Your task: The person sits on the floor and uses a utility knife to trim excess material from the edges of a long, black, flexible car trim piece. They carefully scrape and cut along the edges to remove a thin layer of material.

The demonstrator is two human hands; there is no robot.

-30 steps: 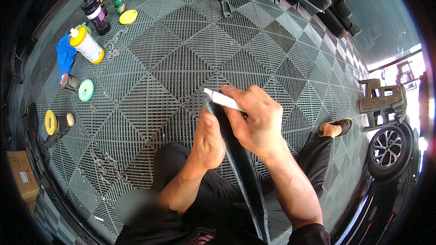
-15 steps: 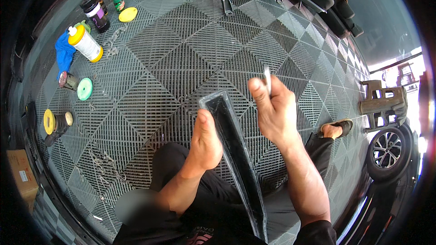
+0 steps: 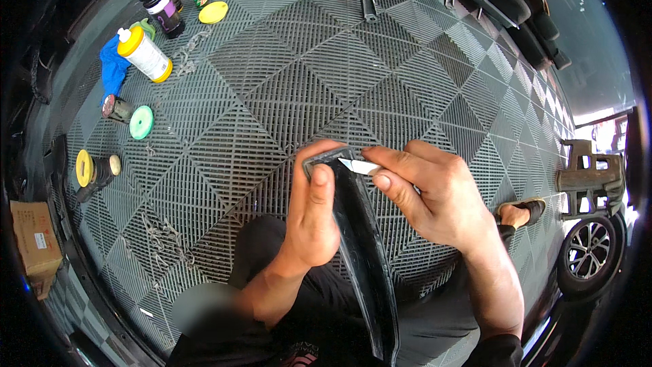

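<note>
A long, narrow black trim piece (image 3: 363, 251) runs from my lap up to the grid floor. My left hand (image 3: 314, 211) grips its upper end, thumb on the inner face and fingers curled over the top edge. My right hand (image 3: 435, 194) pinches a small white blade-like strip (image 3: 358, 166) between thumb and fingers. The strip's pointed tip rests against the trim piece's top edge, just right of my left fingers. My knees in dark trousers sit under both hands.
At the far left stand a white bottle with a yellow cap (image 3: 144, 54), a dark bottle (image 3: 161, 7), a blue cloth (image 3: 112, 71), green (image 3: 141, 122) and yellow (image 3: 83, 168) polishing pads. A cardboard box (image 3: 34, 245) lies lower left. A car wheel (image 3: 589, 258) is at right.
My right hand lifted the white strip upright away from the trim piece, then came back down to its top edge. My left hand slid up to grip that end.
</note>
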